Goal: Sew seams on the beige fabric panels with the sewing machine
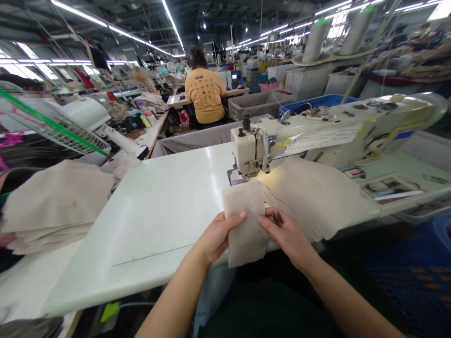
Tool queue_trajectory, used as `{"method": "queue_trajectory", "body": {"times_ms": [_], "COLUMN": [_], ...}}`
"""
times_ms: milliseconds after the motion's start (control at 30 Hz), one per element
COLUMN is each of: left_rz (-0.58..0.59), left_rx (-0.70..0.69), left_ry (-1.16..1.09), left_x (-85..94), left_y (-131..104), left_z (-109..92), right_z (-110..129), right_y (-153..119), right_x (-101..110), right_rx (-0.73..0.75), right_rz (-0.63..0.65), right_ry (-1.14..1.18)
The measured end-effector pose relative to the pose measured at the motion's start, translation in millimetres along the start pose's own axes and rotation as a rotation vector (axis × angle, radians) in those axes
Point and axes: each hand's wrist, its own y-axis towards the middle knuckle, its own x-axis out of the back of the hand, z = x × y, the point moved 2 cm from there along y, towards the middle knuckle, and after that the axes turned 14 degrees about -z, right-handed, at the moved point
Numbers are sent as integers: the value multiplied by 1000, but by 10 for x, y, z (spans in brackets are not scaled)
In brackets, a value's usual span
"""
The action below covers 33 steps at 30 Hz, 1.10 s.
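Observation:
Both hands grip a narrow beige fabric piece (245,234) that hangs over the front table edge, its far end close to the needle area of a sewing machine (248,152). My left hand (218,234) pinches its left side, thumb on top and fingers underneath. On the right side, my right hand (287,237) pinches the edge between thumb and fingers. A small dark tool, perhaps thread snips (277,218), sits in that same hand. Right of the needle, a stack of larger beige fabric panels (313,197) lies under the machine arm.
A pile of beige fabric (59,202) rests left of the white tabletop (158,202). A blue crate (416,277) stands low at right. Beyond the table are a grey cloth-lined bin (200,138) and a seated co-worker in a yellow shirt (205,94). Thread cones (314,42) stand at upper right.

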Motion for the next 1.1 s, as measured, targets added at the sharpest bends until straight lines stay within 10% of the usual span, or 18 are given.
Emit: {"method": "queue_trajectory", "body": {"times_ms": [500,1100], "left_rz": [-219,-201], "left_rx": [13,58], "left_ry": [-64,-73], "left_x": [44,27], "left_y": [-142,-155], "left_z": [-27,-2], "right_z": [197,175], "right_y": [-107,-139], "right_x": [169,200], "right_rx": [911,1011], "right_rz": [-113,-104], "right_ry": [-633,-556]}}
